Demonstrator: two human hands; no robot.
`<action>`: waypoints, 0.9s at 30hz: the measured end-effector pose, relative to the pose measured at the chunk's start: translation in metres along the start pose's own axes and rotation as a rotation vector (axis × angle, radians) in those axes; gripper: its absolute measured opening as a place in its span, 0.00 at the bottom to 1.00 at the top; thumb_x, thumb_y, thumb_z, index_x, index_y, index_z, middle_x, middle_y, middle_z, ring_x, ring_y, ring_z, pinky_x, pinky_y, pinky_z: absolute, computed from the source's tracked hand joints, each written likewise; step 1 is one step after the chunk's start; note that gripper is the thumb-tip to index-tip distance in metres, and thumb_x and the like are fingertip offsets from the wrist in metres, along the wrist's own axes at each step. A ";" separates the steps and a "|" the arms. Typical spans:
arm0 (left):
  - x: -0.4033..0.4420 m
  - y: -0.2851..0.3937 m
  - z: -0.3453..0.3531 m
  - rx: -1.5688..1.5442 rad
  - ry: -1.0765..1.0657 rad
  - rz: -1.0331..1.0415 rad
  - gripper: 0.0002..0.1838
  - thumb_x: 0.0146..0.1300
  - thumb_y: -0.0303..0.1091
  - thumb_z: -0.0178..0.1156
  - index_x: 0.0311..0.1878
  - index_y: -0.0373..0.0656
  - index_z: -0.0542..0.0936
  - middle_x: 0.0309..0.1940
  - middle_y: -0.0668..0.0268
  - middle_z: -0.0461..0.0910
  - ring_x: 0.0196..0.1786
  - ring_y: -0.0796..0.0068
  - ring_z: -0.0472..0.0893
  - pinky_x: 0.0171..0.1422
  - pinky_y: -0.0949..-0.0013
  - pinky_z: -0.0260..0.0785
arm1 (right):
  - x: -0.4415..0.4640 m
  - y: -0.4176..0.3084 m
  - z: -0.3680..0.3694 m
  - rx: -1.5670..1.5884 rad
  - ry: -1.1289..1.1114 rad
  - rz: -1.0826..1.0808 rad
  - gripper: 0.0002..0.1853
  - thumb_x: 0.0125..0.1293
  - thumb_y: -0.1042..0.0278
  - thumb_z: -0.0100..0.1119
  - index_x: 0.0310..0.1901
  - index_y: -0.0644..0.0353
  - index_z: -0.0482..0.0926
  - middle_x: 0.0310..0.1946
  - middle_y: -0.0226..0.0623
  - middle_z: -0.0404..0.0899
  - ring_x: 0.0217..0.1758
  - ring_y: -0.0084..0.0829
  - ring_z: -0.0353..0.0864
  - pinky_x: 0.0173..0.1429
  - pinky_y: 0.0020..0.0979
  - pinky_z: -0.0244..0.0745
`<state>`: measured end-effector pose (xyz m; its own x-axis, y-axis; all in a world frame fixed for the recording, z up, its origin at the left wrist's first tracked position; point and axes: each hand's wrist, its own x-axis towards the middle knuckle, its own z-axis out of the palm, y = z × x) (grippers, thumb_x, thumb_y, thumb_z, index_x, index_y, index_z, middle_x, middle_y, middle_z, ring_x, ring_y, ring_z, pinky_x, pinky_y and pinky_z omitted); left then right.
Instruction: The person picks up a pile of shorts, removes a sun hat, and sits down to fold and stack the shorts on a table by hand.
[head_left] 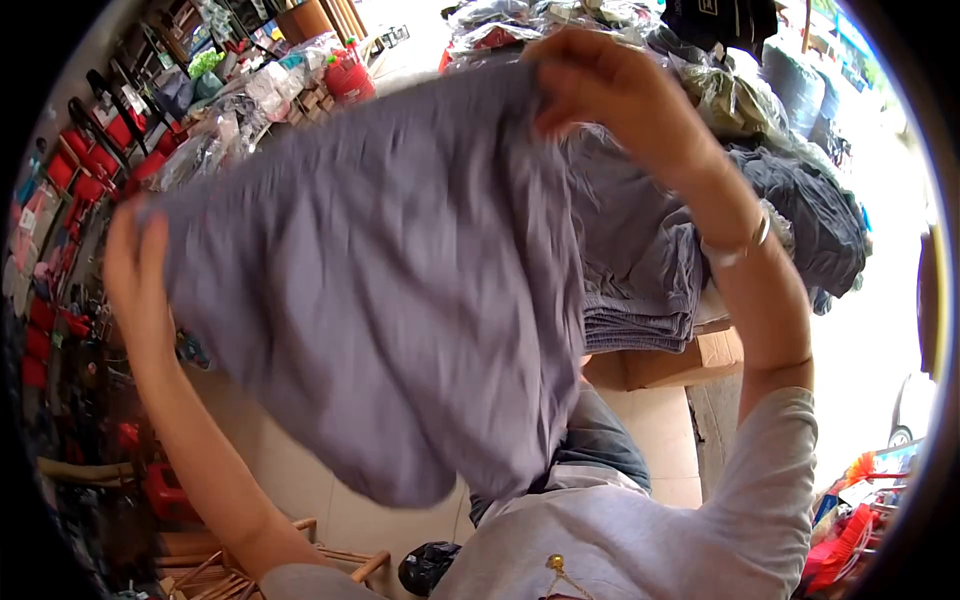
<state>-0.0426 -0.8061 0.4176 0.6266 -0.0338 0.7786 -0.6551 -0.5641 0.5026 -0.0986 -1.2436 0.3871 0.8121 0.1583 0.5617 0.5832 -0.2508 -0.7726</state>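
A pair of grey shorts [400,260] with a gathered elastic waistband hangs spread out in front of me. My left hand [137,260] grips the waistband at its left end, thumb and fingers closed on the cloth. The other end of the waistband is pinched in my right hand [610,95], raised higher, so the waist slopes up to the right. Both legs of the shorts hang down and are slightly blurred. Behind them, near my right forearm, lies a stack of folded grey garments [640,320], partly hidden by the shorts.
Under the stack is a cardboard box [690,360]. Dark clothes [805,210] and plastic-wrapped bundles [735,95] are heaped beyond my right arm. A red container [348,78] stands at the back. Below are a black plastic bag [428,567] and a wooden chair [215,570].
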 end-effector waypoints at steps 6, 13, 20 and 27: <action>0.099 0.075 0.090 -0.197 0.149 0.479 0.22 0.65 0.36 0.65 0.57 0.32 0.76 0.52 0.61 0.80 0.55 0.74 0.78 0.62 0.73 0.66 | 0.042 -0.038 -0.114 -0.161 0.457 -0.411 0.10 0.71 0.71 0.56 0.50 0.63 0.76 0.39 0.32 0.79 0.42 0.24 0.81 0.50 0.27 0.79; -0.003 0.046 0.195 -0.056 0.014 0.608 0.12 0.58 0.30 0.68 0.44 0.40 0.80 0.36 0.63 0.82 0.40 0.66 0.80 0.48 0.66 0.72 | -0.078 0.006 -0.128 -0.781 0.611 -0.069 0.12 0.68 0.70 0.58 0.52 0.58 0.80 0.40 0.27 0.84 0.45 0.21 0.80 0.51 0.22 0.74; -0.175 -0.025 0.252 0.078 -0.401 0.575 0.11 0.52 0.25 0.65 0.37 0.48 0.75 0.29 0.68 0.77 0.36 0.66 0.80 0.61 0.55 0.66 | -0.214 0.103 -0.070 -0.590 0.261 0.138 0.11 0.57 0.83 0.63 0.41 0.61 0.80 0.48 0.43 0.80 0.52 0.41 0.82 0.52 0.36 0.78; -0.200 -0.032 0.243 0.052 -0.439 0.441 0.10 0.53 0.23 0.63 0.37 0.45 0.74 0.32 0.67 0.81 0.39 0.65 0.81 0.62 0.53 0.67 | -0.235 0.103 -0.051 -0.640 0.216 0.117 0.09 0.58 0.78 0.63 0.42 0.60 0.80 0.48 0.42 0.81 0.48 0.44 0.82 0.50 0.36 0.79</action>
<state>-0.0450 -0.9816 0.1548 0.4243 -0.6026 0.6759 -0.8773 -0.4585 0.1419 -0.2298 -1.3558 0.1906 0.8082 -0.0815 0.5833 0.3124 -0.7803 -0.5418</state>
